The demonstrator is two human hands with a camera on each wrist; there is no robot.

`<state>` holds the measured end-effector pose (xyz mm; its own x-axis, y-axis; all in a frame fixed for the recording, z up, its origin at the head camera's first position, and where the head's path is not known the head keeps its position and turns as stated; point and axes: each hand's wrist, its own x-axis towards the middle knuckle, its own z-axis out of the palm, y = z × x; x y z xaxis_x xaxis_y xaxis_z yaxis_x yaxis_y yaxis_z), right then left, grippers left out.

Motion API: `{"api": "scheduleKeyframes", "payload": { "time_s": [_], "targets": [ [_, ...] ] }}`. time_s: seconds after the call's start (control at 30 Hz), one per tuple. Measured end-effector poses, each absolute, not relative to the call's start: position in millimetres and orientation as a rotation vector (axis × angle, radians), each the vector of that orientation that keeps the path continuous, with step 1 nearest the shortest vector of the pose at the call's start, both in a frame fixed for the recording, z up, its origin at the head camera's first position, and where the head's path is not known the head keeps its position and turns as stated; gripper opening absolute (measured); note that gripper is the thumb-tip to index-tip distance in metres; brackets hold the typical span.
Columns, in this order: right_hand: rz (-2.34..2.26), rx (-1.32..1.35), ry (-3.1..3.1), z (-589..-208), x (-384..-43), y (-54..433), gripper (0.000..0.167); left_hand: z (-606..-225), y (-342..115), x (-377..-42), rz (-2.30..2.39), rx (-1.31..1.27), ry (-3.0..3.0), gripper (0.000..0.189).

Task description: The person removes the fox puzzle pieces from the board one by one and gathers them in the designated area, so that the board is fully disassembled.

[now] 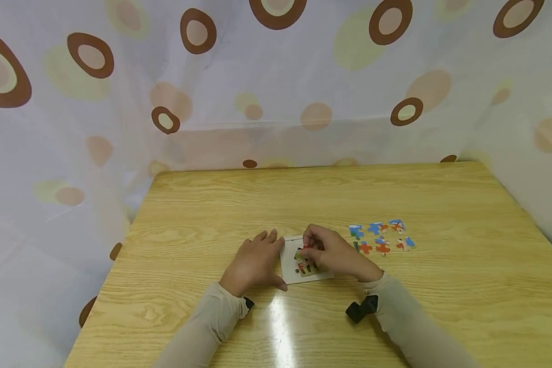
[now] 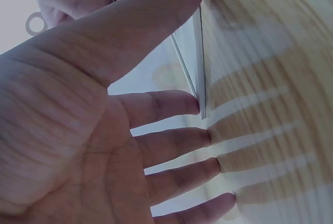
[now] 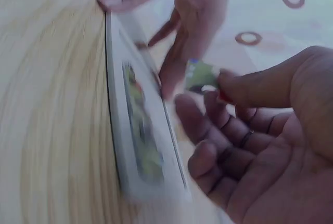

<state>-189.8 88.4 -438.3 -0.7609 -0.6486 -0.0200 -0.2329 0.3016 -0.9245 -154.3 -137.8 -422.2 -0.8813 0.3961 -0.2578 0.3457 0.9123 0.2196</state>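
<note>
A white puzzle board [image 1: 291,272] lies on the table, with several joined pieces [image 1: 307,268] along its near part. My left hand [image 1: 256,261] rests at the board's left side, fingers spread and straight. In the left wrist view its thumb and index fingertip touch the board's edge [image 2: 200,73]. Above the board, my right hand [image 1: 335,254] pinches a green puzzle piece [image 3: 202,76] between thumb and fingers. That piece also shows some red and white, and it is clear of the board. Part of the board is hidden under the right hand.
Several loose puzzle pieces [image 1: 383,248] in blue and orange lie in two rows right of the board on the wooden table [image 1: 202,204]. A patterned cloth [image 1: 276,82] hangs behind the table and at its sides.
</note>
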Motion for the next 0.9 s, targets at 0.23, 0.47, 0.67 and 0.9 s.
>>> {"api": "scheduleKeyframes", "payload": {
  "time_s": [0.23, 0.47, 0.67, 0.9],
  "targets": [
    [-1.411, -0.755, 2.331, -442.4, -191.0, 140.0, 0.005, -423.1, -140.5, -152.2, 0.242, 0.547, 2.773, 0.110],
    [-1.389, -0.701, 2.452, -439.7, -188.6, 185.6, 0.006, -419.9, -143.0, -152.8, 0.243, 0.572, 2.785, 0.108],
    [-1.276, -0.655, 2.564, -437.0, -186.6, 207.4, 0.004, -420.7, -141.3, -153.4, 0.267, 0.589, 2.778, 0.108],
    [-1.174, -0.668, 2.573, -445.3, -180.7, 219.2, 0.005, -423.0, -137.2, -154.3, 0.272, 0.590, 2.762, 0.109]
  ]
}}
